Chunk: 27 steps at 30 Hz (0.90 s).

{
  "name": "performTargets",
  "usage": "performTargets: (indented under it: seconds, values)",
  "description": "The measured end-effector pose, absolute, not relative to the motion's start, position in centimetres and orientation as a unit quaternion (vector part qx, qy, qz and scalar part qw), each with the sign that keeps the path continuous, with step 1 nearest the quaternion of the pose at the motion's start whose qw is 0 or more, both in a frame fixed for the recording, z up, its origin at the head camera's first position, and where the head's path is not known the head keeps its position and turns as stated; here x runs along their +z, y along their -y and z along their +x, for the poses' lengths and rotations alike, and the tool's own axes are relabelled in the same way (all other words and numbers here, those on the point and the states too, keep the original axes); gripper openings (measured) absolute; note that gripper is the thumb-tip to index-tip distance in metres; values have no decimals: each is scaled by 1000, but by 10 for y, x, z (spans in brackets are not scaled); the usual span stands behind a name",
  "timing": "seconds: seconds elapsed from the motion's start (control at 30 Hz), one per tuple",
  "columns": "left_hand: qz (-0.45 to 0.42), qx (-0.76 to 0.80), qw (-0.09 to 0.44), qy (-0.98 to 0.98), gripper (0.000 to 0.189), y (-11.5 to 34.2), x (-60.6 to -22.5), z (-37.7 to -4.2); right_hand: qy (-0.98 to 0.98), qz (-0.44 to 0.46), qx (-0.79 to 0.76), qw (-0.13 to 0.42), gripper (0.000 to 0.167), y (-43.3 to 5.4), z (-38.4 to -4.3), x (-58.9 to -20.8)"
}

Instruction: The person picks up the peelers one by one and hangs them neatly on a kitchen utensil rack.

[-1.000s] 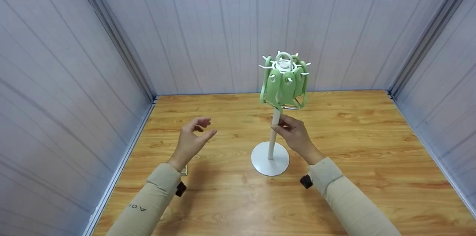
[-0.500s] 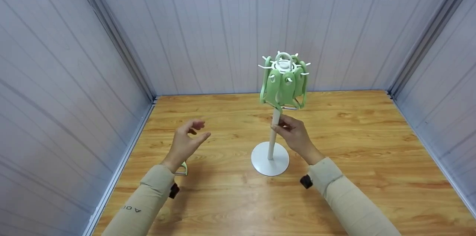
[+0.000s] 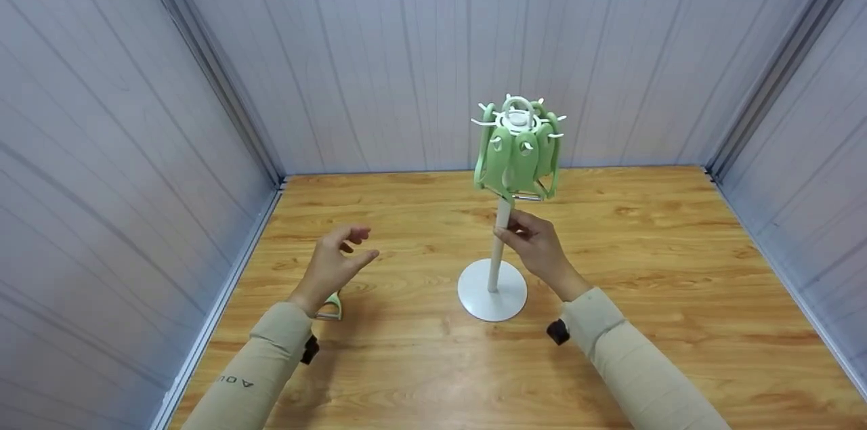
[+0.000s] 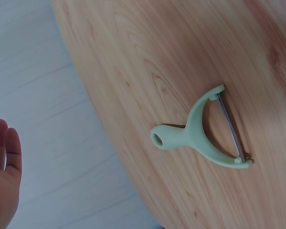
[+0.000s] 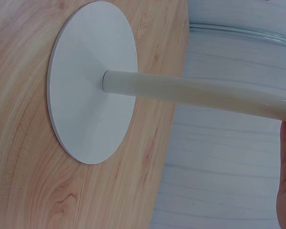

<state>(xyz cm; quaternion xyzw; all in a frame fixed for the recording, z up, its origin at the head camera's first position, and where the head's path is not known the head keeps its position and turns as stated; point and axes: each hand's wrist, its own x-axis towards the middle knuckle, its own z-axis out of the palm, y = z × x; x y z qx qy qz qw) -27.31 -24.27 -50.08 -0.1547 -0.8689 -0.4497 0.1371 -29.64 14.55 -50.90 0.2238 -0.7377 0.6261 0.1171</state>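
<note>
A white stand (image 3: pixel 492 289) with a round base and an upright pole stands on the wooden table. Several green peelers (image 3: pixel 518 162) hang by their handle holes from the hooks at its top. My right hand (image 3: pixel 540 247) grips the pole below them, thumb on the near side. One green peeler (image 4: pixel 195 131) with a metal blade lies flat on the table; in the head view my left wrist partly covers it. My left hand (image 3: pixel 333 264) hovers above and beyond that peeler, holding nothing, thumb and fingers apart.
The wooden table (image 3: pixel 420 362) ends at pale panel walls (image 3: pixel 379 57) at the back, left and right. A metal strip (image 3: pixel 217 308) runs along the left edge. Dark wrist cameras (image 3: pixel 558 332) sit under both sleeves.
My left hand has drifted left and a little toward me, and more of the lying peeler shows beside the wrist. The right hand and the stand have stayed put.
</note>
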Motion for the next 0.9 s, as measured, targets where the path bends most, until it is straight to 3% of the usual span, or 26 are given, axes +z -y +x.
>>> performTargets:
  seconds: [0.9]
  values:
    - [-58,-423,30,904,55,258,-503,-269,736,232,624,125,23,-146,-298,-510]
